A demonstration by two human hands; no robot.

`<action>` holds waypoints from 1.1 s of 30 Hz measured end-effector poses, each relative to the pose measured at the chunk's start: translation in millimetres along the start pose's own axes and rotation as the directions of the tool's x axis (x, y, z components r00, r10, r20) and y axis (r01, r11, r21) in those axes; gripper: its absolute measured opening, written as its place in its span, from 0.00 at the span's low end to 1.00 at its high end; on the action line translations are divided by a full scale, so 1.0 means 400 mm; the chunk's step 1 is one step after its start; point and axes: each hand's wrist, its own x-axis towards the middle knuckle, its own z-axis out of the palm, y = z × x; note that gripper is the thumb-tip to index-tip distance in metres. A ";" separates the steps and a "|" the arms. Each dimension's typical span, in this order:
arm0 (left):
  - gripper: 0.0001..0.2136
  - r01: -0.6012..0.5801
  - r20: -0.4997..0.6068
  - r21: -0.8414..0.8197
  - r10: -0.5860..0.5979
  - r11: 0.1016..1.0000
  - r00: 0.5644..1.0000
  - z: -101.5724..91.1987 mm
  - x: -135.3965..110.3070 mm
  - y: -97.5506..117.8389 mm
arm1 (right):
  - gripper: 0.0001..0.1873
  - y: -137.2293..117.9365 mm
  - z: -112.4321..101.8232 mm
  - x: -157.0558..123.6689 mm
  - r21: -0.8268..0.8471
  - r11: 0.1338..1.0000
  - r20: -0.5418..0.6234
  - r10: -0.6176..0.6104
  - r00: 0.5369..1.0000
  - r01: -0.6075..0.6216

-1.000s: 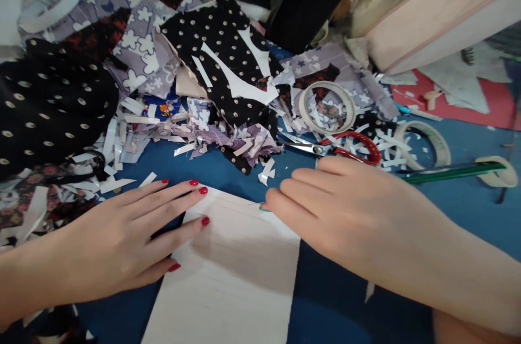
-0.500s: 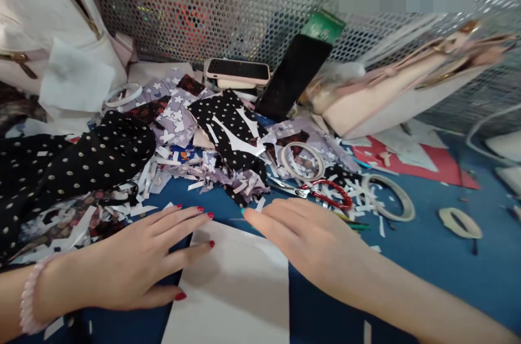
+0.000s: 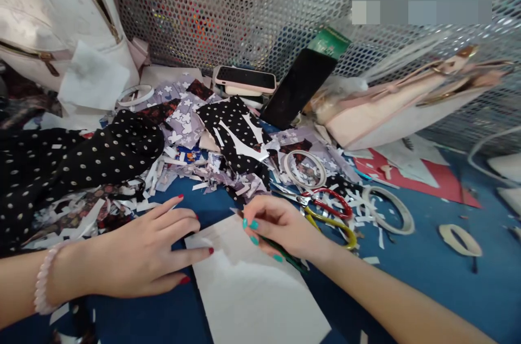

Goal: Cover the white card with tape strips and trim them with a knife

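Observation:
A white sheet of paper (image 3: 260, 290) lies at an angle on the blue table in front of me. My left hand (image 3: 138, 252) rests at its left edge, fingers apart, one fingertip on the paper and nothing held. Over the sheet's upper right edge, my right hand (image 3: 280, 230) is closed round a slim dark green tool (image 3: 291, 261). A thin pointed tip sticks out past the fingers towards the sheet's top corner; its exact kind is hidden by the hand. Red-handled scissors (image 3: 331, 202) and a yellow-handled pair (image 3: 340, 229) lie just beyond that hand.
Behind the hands is a heap of black dotted cloth (image 3: 109, 151), patterned scraps and paper strips. Tape rolls (image 3: 388, 208) lie on the right. A black phone (image 3: 299, 86) leans at the back beside a pink-cased phone (image 3: 246, 78). Bags stand against the perforated metal wall (image 3: 228, 7).
The sheet has turned, its lower end swinging right. My right hand has rolled over from palm down, showing its fingers closed on the green tool. My left hand stays by the sheet, middle fingers more bent.

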 end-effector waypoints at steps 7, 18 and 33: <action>0.16 0.004 -0.016 -0.016 -0.004 1.000 1.000 -0.003 0.004 0.002 | 0.20 -0.005 0.020 -0.002 -0.147 0.988 0.089 0.059 0.994 -0.045; 0.13 -0.081 -0.071 -0.009 0.080 0.997 0.994 0.008 0.002 -0.010 | 0.11 -0.005 0.012 0.001 -0.324 0.946 0.161 0.077 0.984 -0.021; 0.16 -0.181 -0.258 -0.002 0.175 0.983 0.950 -0.005 0.009 -0.005 | 0.06 -0.009 0.009 0.005 -0.362 0.932 0.173 0.090 0.981 -0.022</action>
